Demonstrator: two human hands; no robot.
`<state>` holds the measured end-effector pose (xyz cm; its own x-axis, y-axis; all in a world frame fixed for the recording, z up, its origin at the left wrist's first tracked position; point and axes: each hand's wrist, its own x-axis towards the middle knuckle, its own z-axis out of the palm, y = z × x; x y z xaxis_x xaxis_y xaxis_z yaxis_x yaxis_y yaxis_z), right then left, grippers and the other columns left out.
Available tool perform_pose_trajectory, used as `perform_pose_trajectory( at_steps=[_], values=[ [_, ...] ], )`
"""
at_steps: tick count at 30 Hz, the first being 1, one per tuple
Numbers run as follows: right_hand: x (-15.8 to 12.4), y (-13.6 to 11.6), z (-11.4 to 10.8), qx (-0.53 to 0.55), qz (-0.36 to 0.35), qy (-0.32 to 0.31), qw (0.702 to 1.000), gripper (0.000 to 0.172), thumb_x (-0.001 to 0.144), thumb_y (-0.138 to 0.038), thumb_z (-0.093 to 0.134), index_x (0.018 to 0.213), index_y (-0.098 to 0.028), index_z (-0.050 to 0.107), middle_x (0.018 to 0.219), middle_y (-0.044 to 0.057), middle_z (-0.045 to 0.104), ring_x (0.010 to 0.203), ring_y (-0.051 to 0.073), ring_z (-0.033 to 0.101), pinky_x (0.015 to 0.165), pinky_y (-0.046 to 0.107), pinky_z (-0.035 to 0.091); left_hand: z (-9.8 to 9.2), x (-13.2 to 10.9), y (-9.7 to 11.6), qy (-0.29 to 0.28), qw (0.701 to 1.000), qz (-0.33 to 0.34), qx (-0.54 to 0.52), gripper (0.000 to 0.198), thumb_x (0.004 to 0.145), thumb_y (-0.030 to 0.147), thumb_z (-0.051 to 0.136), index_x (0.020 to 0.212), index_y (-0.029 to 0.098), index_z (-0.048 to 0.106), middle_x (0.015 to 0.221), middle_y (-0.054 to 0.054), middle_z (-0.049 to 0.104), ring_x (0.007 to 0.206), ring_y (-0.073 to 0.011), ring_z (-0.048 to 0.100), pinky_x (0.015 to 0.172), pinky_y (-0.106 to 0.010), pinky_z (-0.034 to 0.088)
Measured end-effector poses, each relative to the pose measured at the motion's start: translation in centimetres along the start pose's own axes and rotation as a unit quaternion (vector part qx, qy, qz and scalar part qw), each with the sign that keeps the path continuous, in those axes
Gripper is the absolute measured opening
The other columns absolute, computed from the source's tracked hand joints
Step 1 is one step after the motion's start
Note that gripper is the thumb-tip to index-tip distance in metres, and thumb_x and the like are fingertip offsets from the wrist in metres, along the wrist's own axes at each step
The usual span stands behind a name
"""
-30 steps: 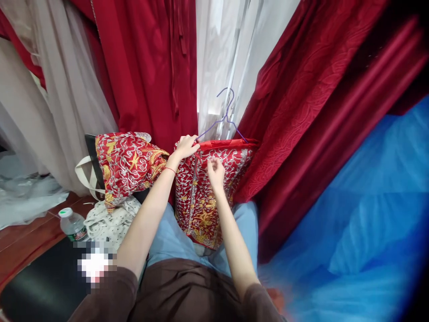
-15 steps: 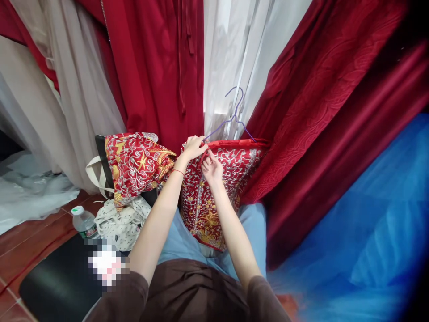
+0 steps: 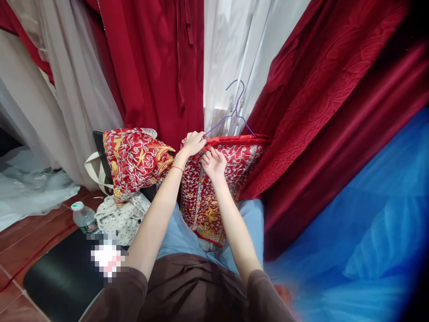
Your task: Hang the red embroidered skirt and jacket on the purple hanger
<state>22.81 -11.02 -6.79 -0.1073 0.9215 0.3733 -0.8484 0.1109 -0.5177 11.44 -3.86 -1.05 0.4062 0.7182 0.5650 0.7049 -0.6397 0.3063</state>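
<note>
A red skirt-like garment [image 3: 209, 210], embroidered in silver and gold, hangs from a purple wire hanger [image 3: 236, 109] in front of my knees. My left hand [image 3: 195, 144] grips the left end of its red waistband [image 3: 234, 139], beside the hanger's lower left corner. Just below and to the right, my right hand [image 3: 214, 163] is raised with fingers loosely curled and the thumb apart. Its fingertips are close to a bit of red cloth under my left thumb; whether they touch it is hard to make out.
Another embroidered red garment [image 3: 136, 156] lies at left over a dark chair back. Beneath it are a dotted white cloth [image 3: 122, 217] and a plastic bottle [image 3: 83, 217]. A black stool seat [image 3: 63, 277] stands lower left. Red drapes [image 3: 150, 67] and blue fabric [image 3: 362, 241] hang around.
My right hand has loosened, its thumb moving away from the fingers at the waistband. My left hand keeps its hold. The view has shifted slightly.
</note>
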Motion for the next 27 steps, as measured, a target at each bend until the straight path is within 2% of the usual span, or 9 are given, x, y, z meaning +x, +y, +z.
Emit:
perform_pose_trajectory(
  at_steps=[2, 4, 7, 10, 12, 17, 19, 22, 27],
  values=[
    [-0.1, 0.3, -0.1, -0.026, -0.008, -0.001, 1.000, 0.022, 0.092, -0.031, 0.048, 0.072, -0.023, 0.045, 0.050, -0.008, 0.027, 0.044, 0.009, 0.025, 0.044, 0.019, 0.031, -0.1, 0.0, 0.0, -0.001, 1.000, 0.002, 0.001, 0.040, 0.091, 0.020, 0.034, 0.118, 0.021, 0.063, 0.110, -0.008, 0.067, 0.116, -0.0248, 0.054, 0.112, -0.043, 0.030],
    [-0.3, 0.3, -0.1, -0.053, 0.003, 0.013, 0.999, 0.021, 0.093, -0.035, 0.047, 0.076, -0.023, 0.050, 0.050, -0.008, 0.026, 0.043, 0.009, 0.023, 0.043, 0.019, 0.029, -0.1, 0.1, -0.2, -0.006, 1.000, 0.002, 0.002, 0.040, 0.090, 0.021, 0.035, 0.119, 0.022, 0.063, 0.110, -0.008, 0.067, 0.117, -0.0247, 0.054, 0.112, -0.043, 0.030],
    [-0.5, 0.0, -0.1, -0.050, 0.013, 0.054, 0.997, 0.024, 0.093, -0.035, 0.042, 0.095, -0.020, 0.060, 0.053, -0.007, 0.038, 0.043, 0.010, 0.026, 0.041, 0.021, 0.028, -0.1, 0.2, -0.5, -0.010, 1.000, 0.001, 0.005, 0.039, 0.089, 0.022, 0.038, 0.119, 0.022, 0.063, 0.110, -0.008, 0.066, 0.117, -0.0255, 0.053, 0.111, -0.043, 0.030],
    [-0.4, -0.6, -0.2, -0.021, 0.014, 0.093, 0.995, 0.029, 0.093, -0.032, 0.037, 0.096, -0.016, 0.062, 0.059, -0.003, 0.051, 0.044, 0.009, 0.031, 0.041, 0.021, 0.030, 0.1, 0.2, -0.6, -0.003, 1.000, 0.002, 0.008, 0.039, 0.089, 0.023, 0.038, 0.119, 0.020, 0.062, 0.110, -0.010, 0.065, 0.116, -0.0266, 0.054, 0.110, -0.043, 0.031],
    [-0.4, -0.8, -0.4, -0.024, 0.027, 0.080, 0.996, 0.031, 0.094, -0.032, 0.036, 0.092, -0.016, 0.062, 0.055, -0.004, 0.050, 0.042, 0.009, 0.029, 0.040, 0.021, 0.028, 0.2, 0.2, -0.5, 0.000, 1.000, 0.000, 0.008, 0.039, 0.089, 0.022, 0.037, 0.119, 0.019, 0.062, 0.110, -0.010, 0.066, 0.115, -0.0267, 0.054, 0.110, -0.044, 0.031],
    [-0.9, -0.4, -0.7, -0.066, -0.013, 0.063, 0.996, 0.035, 0.095, -0.035, 0.040, 0.065, -0.021, 0.050, 0.039, -0.009, 0.024, 0.037, 0.008, 0.019, 0.039, 0.019, 0.024, 0.1, 0.2, -0.2, -0.003, 1.000, -0.005, 0.007, 0.038, 0.090, 0.022, 0.037, 0.119, 0.020, 0.063, 0.108, -0.009, 0.067, 0.115, -0.0258, 0.054, 0.111, -0.042, 0.031],
    [-0.9, -0.2, -0.7, -0.070, -0.018, 0.080, 0.994, 0.031, 0.094, -0.037, 0.044, 0.069, -0.021, 0.054, 0.041, -0.009, 0.027, 0.038, 0.008, 0.020, 0.039, 0.019, 0.025, 0.0, 0.1, -0.1, 0.000, 1.000, -0.003, 0.006, 0.038, 0.090, 0.022, 0.037, 0.119, 0.020, 0.063, 0.108, -0.009, 0.067, 0.116, -0.0255, 0.054, 0.111, -0.042, 0.030],
    [-0.8, 0.0, -0.4, -0.077, 0.025, 0.089, 0.993, 0.027, 0.092, -0.044, 0.050, 0.087, -0.020, 0.060, 0.048, -0.009, 0.039, 0.039, 0.008, 0.026, 0.039, 0.020, 0.027, 0.0, -0.1, -0.1, 0.004, 1.000, -0.002, 0.007, 0.038, 0.090, 0.022, 0.037, 0.119, 0.021, 0.062, 0.110, -0.008, 0.066, 0.117, -0.0248, 0.054, 0.112, -0.041, 0.030],
    [-1.1, 0.0, 0.1, -0.078, 0.064, 0.004, 0.995, 0.029, 0.094, -0.046, 0.045, 0.086, -0.020, 0.056, 0.047, -0.008, 0.040, 0.038, 0.008, 0.026, 0.039, 0.021, 0.025, 0.0, -0.1, -0.2, 0.002, 1.000, -0.005, 0.013, 0.038, 0.091, 0.023, 0.037, 0.119, 0.021, 0.062, 0.111, -0.009, 0.067, 0.117, -0.0259, 0.054, 0.110, -0.042, 0.031]
  ],
)
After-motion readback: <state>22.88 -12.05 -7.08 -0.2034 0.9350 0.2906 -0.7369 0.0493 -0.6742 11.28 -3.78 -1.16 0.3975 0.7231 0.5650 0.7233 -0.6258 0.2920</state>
